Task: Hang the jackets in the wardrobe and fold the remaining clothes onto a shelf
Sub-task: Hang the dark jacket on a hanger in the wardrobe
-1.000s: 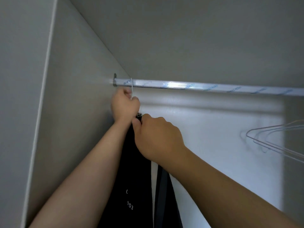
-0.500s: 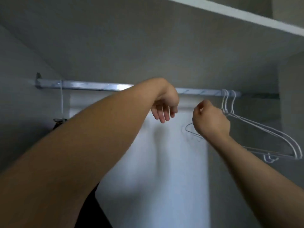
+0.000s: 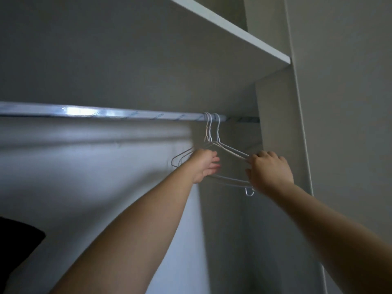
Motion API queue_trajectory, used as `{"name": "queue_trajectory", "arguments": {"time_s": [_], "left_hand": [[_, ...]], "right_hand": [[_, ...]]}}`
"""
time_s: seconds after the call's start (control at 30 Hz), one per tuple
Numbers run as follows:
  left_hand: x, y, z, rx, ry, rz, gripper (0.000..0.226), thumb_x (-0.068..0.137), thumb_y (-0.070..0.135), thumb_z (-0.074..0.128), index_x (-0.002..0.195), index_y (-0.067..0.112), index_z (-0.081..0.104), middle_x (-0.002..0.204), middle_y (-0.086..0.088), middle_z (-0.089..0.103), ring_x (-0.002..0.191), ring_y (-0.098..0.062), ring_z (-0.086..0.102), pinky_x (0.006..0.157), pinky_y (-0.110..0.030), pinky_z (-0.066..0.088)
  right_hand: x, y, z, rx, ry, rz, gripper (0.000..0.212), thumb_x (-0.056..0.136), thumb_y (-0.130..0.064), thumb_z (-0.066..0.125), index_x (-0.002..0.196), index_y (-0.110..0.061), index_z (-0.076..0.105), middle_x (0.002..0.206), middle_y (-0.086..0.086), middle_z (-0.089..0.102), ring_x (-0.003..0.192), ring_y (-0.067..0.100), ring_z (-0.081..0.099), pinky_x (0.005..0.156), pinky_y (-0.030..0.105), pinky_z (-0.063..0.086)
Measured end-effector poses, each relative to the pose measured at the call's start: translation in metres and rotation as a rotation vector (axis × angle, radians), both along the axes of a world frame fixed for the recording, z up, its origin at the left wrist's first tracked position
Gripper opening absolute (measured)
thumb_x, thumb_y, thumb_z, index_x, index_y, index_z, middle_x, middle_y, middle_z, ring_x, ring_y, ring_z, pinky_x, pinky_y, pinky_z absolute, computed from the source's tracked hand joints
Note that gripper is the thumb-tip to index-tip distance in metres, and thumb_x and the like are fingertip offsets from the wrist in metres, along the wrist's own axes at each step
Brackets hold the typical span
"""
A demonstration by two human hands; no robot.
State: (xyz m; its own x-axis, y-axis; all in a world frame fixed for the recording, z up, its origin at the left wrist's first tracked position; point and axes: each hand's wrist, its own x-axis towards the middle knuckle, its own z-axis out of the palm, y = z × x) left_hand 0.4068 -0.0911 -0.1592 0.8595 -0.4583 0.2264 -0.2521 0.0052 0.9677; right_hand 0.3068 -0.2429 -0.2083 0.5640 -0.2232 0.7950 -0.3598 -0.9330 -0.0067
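At the far left bottom corner a part of a black garment [image 3: 20, 237] shows inside the wardrobe, well below the rail; so little of it is seen that it is only perhaps a jacket. The shiny metal clothes rail [image 3: 127, 113] runs across the wardrobe under the white shelf [image 3: 244, 42], from the left edge to the side panel [image 3: 275, 115] on the right.

The left arm reaches up from the lower left. The left hand [image 3: 204, 166] is loosely spread, the fingers relaxed and pointing to the right, and it holds nothing that I can see. It is just beside the left ends of the hangers; I cannot tell if it touches the wire.

The white wire hangers [image 3: 231, 150] hang close together by their hooks on the right part of the rail, near the side panel. They carry no clothes.

The right hand [image 3: 269, 171] comes from the lower right. Its fingers are curled round the right end of the hangers, at the sloping upper wire, and the bottom bar passes under the hand. A small wire loop hangs just below it.
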Motion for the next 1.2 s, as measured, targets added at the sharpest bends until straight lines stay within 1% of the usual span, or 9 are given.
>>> {"name": "queue_trajectory", "arguments": {"time_s": [0.03, 0.1, 0.2, 0.3, 0.5, 0.63, 0.8, 0.97, 1.2], "left_hand": [[-0.002, -0.008, -0.002, -0.051, 0.027, -0.016, 0.040, 0.108, 0.017, 0.041, 0.146, 0.005, 0.042, 0.144, -0.013, 0.054, 0.113, -0.028, 0.062, 0.097, -0.039, 0.051], [-0.006, -0.018, -0.003, -0.132, 0.045, -0.022, 0.036, 0.107, 0.015, 0.043, 0.142, 0.006, 0.048, 0.140, -0.009, 0.055, 0.098, -0.024, 0.064, 0.079, -0.034, 0.054], [-0.007, -0.026, 0.002, -0.209, 0.026, 0.006, 0.022, 0.104, 0.011, 0.049, 0.122, 0.008, 0.059, 0.124, -0.008, 0.063, 0.082, -0.020, 0.065, 0.062, -0.031, 0.050], [-0.004, -0.025, 0.005, -0.213, 0.051, 0.010, 0.007, 0.099, 0.009, 0.054, 0.102, 0.013, 0.060, 0.112, -0.007, 0.063, 0.073, -0.020, 0.066, 0.061, -0.032, 0.049], [0.003, -0.016, 0.004, -0.339, 0.115, -0.031, 0.020, 0.097, -0.001, 0.052, 0.111, 0.009, 0.063, 0.096, -0.006, 0.066, 0.075, -0.018, 0.065, 0.064, -0.028, 0.053], [-0.001, -0.012, 0.006, -0.373, 0.120, -0.086, 0.017, 0.100, -0.004, 0.048, 0.097, 0.009, 0.060, 0.093, -0.008, 0.066, 0.079, -0.019, 0.066, 0.071, -0.029, 0.052], [-0.003, -0.009, 0.014, -0.424, 0.084, -0.082, 0.019, 0.101, -0.002, 0.051, 0.087, 0.009, 0.057, 0.083, -0.009, 0.067, 0.073, -0.018, 0.068, 0.065, -0.025, 0.055], [0.000, -0.006, 0.021, -0.484, -0.010, 0.017, 0.010, 0.103, 0.003, 0.052, 0.099, 0.009, 0.059, 0.076, -0.007, 0.067, 0.055, -0.009, 0.065, 0.056, -0.021, 0.054], [0.006, 0.010, 0.035, -0.589, -0.056, 0.117, 0.014, 0.105, 0.005, 0.045, 0.112, 0.011, 0.056, 0.078, -0.006, 0.061, 0.052, -0.010, 0.060, 0.057, -0.024, 0.053]], "right_hand": [[0.000, 0.000, -0.002, 0.007, -0.002, 0.012, 0.025, 0.092, -0.032, 0.055, 0.112, -0.022, 0.066, 0.111, 0.004, 0.064, 0.109, 0.030, 0.057, 0.086, 0.036, 0.044], [0.001, 0.004, -0.002, -0.015, -0.016, 0.011, 0.023, 0.092, -0.026, 0.055, 0.110, -0.020, 0.067, 0.108, 0.004, 0.065, 0.106, 0.029, 0.059, 0.083, 0.035, 0.043], [0.002, 0.009, 0.000, -0.073, -0.034, 0.008, 0.023, 0.092, -0.017, 0.052, 0.108, -0.020, 0.068, 0.105, 0.004, 0.064, 0.102, 0.030, 0.060, 0.075, 0.034, 0.038], [0.003, 0.013, 0.001, -0.101, -0.054, 0.013, 0.020, 0.092, -0.017, 0.053, 0.107, -0.019, 0.066, 0.102, 0.003, 0.064, 0.098, 0.029, 0.061, 0.070, 0.033, 0.031], [0.004, 0.021, -0.002, 0.015, -0.062, 0.138, 0.032, 0.096, -0.024, 0.052, 0.128, -0.022, 0.055, 0.108, 0.007, 0.063, 0.099, 0.033, 0.062, 0.072, 0.036, 0.042], [0.001, 0.027, 0.001, 0.116, -0.081, 0.144, 0.036, 0.098, -0.035, 0.053, 0.129, -0.017, 0.054, 0.118, 0.011, 0.057, 0.112, 0.035, 0.055, 0.086, 0.041, 0.046], [-0.001, 0.029, 0.012, 0.161, -0.129, 0.072, 0.031, 0.100, -0.034, 0.051, 0.123, -0.014, 0.054, 0.120, 0.011, 0.053, 0.113, 0.034, 0.049, 0.090, 0.043, 0.041], [-0.003, 0.032, 0.025, 0.226, -0.139, 0.021, 0.032, 0.100, -0.035, 0.045, 0.112, -0.011, 0.061, 0.115, 0.013, 0.056, 0.108, 0.035, 0.051, 0.087, 0.043, 0.041], [-0.002, 0.024, 0.021, 0.340, -0.100, -0.036, 0.044, 0.098, -0.044, 0.045, 0.119, -0.012, 0.066, 0.121, 0.013, 0.053, 0.116, 0.036, 0.047, 0.095, 0.044, 0.040]]}}
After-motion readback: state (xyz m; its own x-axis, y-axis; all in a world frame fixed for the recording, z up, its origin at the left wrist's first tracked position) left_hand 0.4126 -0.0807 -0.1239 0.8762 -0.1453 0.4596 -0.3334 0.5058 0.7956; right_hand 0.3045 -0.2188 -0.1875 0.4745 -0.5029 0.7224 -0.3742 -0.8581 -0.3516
